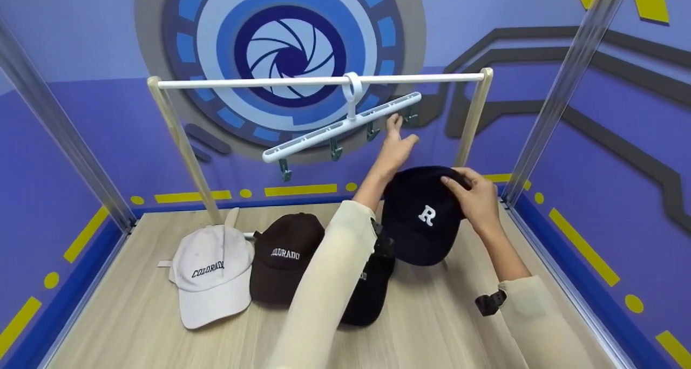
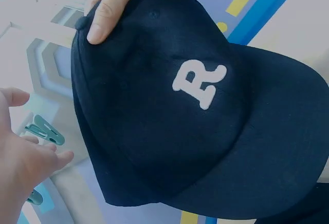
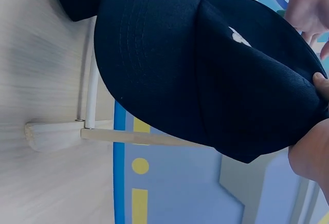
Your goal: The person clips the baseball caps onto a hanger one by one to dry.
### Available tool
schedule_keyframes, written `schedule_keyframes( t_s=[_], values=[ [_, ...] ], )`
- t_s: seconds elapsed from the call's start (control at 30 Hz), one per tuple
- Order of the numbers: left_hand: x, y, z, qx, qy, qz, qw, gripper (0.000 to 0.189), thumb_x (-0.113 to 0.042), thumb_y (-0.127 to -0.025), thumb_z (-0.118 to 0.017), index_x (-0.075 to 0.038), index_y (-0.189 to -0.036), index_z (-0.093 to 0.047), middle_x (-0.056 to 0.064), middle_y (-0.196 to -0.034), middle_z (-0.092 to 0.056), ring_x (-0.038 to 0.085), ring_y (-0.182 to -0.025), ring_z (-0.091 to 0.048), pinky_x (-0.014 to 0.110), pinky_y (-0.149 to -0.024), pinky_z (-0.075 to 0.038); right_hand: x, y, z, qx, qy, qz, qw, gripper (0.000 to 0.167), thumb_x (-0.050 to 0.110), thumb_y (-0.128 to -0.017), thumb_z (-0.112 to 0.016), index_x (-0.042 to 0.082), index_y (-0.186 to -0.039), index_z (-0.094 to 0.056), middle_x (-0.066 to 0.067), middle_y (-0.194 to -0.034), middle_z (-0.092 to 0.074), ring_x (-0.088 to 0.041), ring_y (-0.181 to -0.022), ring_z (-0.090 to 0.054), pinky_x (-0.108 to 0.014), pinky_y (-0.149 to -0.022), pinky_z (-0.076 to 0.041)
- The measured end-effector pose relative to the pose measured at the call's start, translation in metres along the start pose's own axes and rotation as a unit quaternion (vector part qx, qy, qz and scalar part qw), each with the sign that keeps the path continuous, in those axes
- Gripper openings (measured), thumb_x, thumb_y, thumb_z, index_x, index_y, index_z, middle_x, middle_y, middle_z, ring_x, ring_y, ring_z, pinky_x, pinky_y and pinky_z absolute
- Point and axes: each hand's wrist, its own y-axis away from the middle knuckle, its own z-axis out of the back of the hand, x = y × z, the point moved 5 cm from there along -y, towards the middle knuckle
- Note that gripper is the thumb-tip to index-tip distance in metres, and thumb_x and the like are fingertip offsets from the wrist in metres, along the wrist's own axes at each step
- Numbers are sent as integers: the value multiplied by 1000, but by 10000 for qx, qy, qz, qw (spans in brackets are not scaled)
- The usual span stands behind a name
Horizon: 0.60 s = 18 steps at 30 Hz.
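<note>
A dark navy baseball cap (image 1: 415, 223) with a white letter R hangs from my right hand (image 1: 478, 196), brim downward. The thumb and fingers of that hand pinch the top of its crown, as the left wrist view also shows. My left hand (image 1: 397, 149) is raised behind and above the cap, near the right end of a white clip hanger (image 1: 343, 127). In the left wrist view, its thumb and fingers are spread apart beside a green clip (image 2: 45, 129), apparently without gripping it. Several green clips hang beneath the tilted hanger bar.
The hanger hooks over a white rod (image 1: 243, 82) on a wooden-legged rack (image 1: 181, 148). On the table (image 1: 140, 299) lie a light cap (image 1: 213, 272), a brown cap (image 1: 280, 274) and a black cap (image 1: 372, 299), the last partly behind my left sleeve. Patterned walls enclose the table.
</note>
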Motion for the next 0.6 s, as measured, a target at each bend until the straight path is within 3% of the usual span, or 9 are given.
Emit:
schedule_keyframes(
  t_s=[0.17, 0.4, 0.6],
  values=[
    [4, -3, 11, -435, 496, 61, 9978, 78, 2, -93, -53, -2, -160, -14, 17, -168, -17, 37, -152, -21, 41, -119, -31, 6, 2, 2, 30, 101, 84, 9999, 33, 42, -89, -79, 14, -108, -78, -5, -96, -77, -5, -78, -67, -16, -69, -49],
    [11, 4, 23, -426, 1010, 372, 9933, 92, 3, -90, -56, -14, -164, -4, 12, -170, -12, 35, -152, -23, 45, -118, -33, 11, 6, -2, 95, 20, 159, 9998, 32, 37, -89, -80, 12, -108, -77, -7, -96, -77, -4, -77, -67, -15, -67, -50],
    [12, 9, 24, -444, 1092, 309, 9926, 91, 7, -87, -57, -17, -162, -12, 15, -167, -18, 36, -149, -30, 47, -113, -40, 13, 7, -5, 149, 100, 230, 9996, 31, 35, -89, -80, 11, -108, -77, -7, -94, -77, -4, -76, -67, -14, -66, -50]
  ],
)
